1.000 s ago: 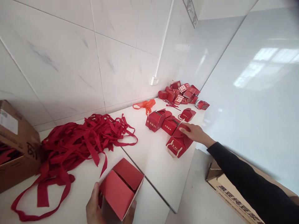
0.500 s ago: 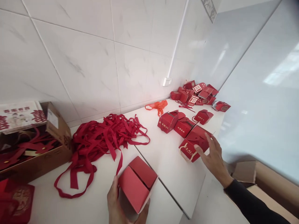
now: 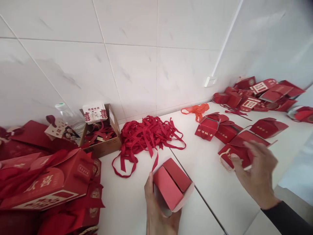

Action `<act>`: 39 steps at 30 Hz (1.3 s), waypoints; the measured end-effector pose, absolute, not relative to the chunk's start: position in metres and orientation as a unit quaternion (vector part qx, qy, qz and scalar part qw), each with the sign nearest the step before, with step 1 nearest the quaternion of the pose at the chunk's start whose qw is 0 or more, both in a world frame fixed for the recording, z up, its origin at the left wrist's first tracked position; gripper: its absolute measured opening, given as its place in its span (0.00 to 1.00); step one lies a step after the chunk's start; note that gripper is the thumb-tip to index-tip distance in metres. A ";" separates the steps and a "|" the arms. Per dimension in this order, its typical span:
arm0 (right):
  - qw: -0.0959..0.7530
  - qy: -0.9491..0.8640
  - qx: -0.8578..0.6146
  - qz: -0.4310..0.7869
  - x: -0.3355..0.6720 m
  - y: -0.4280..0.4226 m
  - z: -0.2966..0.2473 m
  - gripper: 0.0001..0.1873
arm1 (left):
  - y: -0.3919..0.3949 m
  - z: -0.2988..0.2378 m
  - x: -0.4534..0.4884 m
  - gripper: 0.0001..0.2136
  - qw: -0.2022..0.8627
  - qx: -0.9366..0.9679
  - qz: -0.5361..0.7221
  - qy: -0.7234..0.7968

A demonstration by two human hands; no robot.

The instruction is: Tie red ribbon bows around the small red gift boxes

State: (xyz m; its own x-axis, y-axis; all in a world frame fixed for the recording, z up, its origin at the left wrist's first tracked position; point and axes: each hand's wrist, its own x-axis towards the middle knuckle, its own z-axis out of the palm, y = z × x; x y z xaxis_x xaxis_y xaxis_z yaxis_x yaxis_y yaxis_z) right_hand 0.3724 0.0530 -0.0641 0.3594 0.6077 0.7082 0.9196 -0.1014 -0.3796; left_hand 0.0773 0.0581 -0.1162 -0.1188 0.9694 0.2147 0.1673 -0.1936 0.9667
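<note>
My left hand [image 3: 156, 205] is closed around a small red paper box [image 3: 172, 185] in the lower middle, its folded flaps facing up. My right hand [image 3: 256, 171] has thumb and fingers apart, with some motion blur. It is just in front of a red gift box [image 3: 236, 153] with gold lettering and a cream rope handle, partly covering it; whether it touches the box I cannot tell. Behind the left hand lies a tangled heap of red ribbon [image 3: 144, 135], with one loose strand running down to the held box.
More red boxes [image 3: 206, 127] stand beside the rope-handled one, and a pile of them [image 3: 259, 94] lies at far right. Left are a cardboard carton [image 3: 107, 147] with red pieces and cards, and stacked gift boxes [image 3: 66, 176]. An orange bag [image 3: 195, 109] lies near the wall.
The view has swung left, showing more stacked boxes there. My left hand keeps hold of the red box. My right hand remains by the rope-handled box, fingers still apart.
</note>
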 end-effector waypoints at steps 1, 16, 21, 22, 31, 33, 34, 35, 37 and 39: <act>0.401 -0.580 -0.691 -0.161 0.357 0.059 -0.063 0.20 | 0.057 -0.116 0.076 0.45 0.374 0.552 0.539 0.515; 0.248 -0.827 -0.494 0.103 0.212 0.128 -0.087 0.06 | 0.040 -0.119 0.021 0.47 0.210 0.458 0.593 0.628; 0.291 -0.777 -0.545 0.115 0.249 0.108 -0.078 0.08 | 0.031 -0.123 0.025 0.46 0.306 0.535 0.542 0.572; 0.305 -0.764 -0.556 0.122 0.254 0.102 -0.071 0.08 | 0.030 -0.121 0.026 0.45 0.310 0.549 0.536 0.561; 0.405 -0.647 -0.552 0.335 0.257 0.045 -0.017 0.15 | -0.002 -0.099 0.032 0.43 0.258 0.584 0.459 0.618; 0.393 -0.642 -0.543 0.372 0.253 0.038 -0.017 0.15 | -0.008 -0.092 0.031 0.47 0.237 0.584 0.450 0.633; 0.385 -0.638 -0.540 0.391 0.251 0.035 -0.017 0.16 | -0.009 -0.088 0.030 0.47 0.218 0.593 0.451 0.630; 0.376 -0.636 -0.535 0.410 0.249 0.032 -0.017 0.16 | -0.009 -0.082 0.028 0.46 0.197 0.611 0.454 0.618; 0.351 -0.629 -0.535 0.441 0.244 0.029 -0.017 0.18 | -0.003 -0.069 0.023 0.37 0.141 0.663 0.442 0.588; 0.317 -0.614 -0.551 0.468 0.239 0.027 -0.016 0.20 | 0.008 -0.057 0.016 0.26 0.083 0.720 0.395 0.564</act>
State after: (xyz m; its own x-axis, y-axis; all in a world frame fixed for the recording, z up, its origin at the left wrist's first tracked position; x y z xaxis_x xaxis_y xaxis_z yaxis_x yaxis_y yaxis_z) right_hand 0.2388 0.0266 -0.0158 -0.1926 0.9731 -0.1266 0.3800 -0.0450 -0.9239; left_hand 0.0156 0.0079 -0.0571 0.0509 0.8782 0.4756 0.7470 -0.3495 0.5655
